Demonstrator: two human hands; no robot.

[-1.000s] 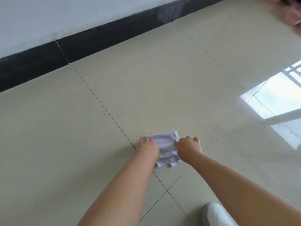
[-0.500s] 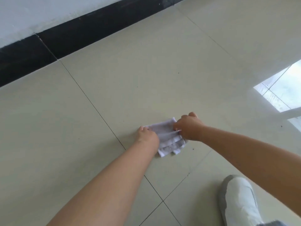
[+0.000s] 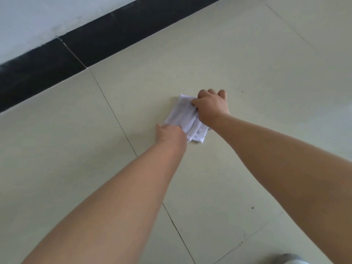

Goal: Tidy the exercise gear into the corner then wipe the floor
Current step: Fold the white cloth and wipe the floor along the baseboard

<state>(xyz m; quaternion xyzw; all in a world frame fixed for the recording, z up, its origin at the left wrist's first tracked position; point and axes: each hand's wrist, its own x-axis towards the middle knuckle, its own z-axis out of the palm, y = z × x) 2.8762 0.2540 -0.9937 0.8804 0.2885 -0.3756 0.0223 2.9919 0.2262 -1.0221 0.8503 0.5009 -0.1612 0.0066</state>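
Cloth (image 3: 187, 119), small, white and folded into a rumpled pad, lies flat on the pale tiled floor (image 3: 247, 60) near the middle of the view. 2 bare forearms reach forward from the near edge toward it.

Right hand (image 3: 211, 106) sits on the far right part of the cloth, fingers curled and clenched over its edge, pinning it to the tile. Left hand (image 3: 168, 133) presses on the near left corner, knuckles up, fingers tucked around the fabric; its fingertips are hidden, so how firmly it grips is unclear. Both hands touch the cloth, with a strip of white showing between them.

A thin dark grout line (image 3: 122, 128) runs from far left to near right, passing just left of the left hand. Beyond it, at the far left, a black skirting board (image 3: 80, 52) meets a white wall (image 3: 38, 18). A few tiny dark specks (image 3: 252, 207) dot the tiles to the right. The toe of a pale shoe (image 3: 291, 259) peeks in at the near right corner. No exercise gear is in view.

This looks like the wiping stage. To do it well, keep the pad flat with even weight through both palms, move in overlapping strokes, and carry the stroke right to catch the specks. Work along the grout line, where dirt likely settles, and refold to a clean face once the underside soils.
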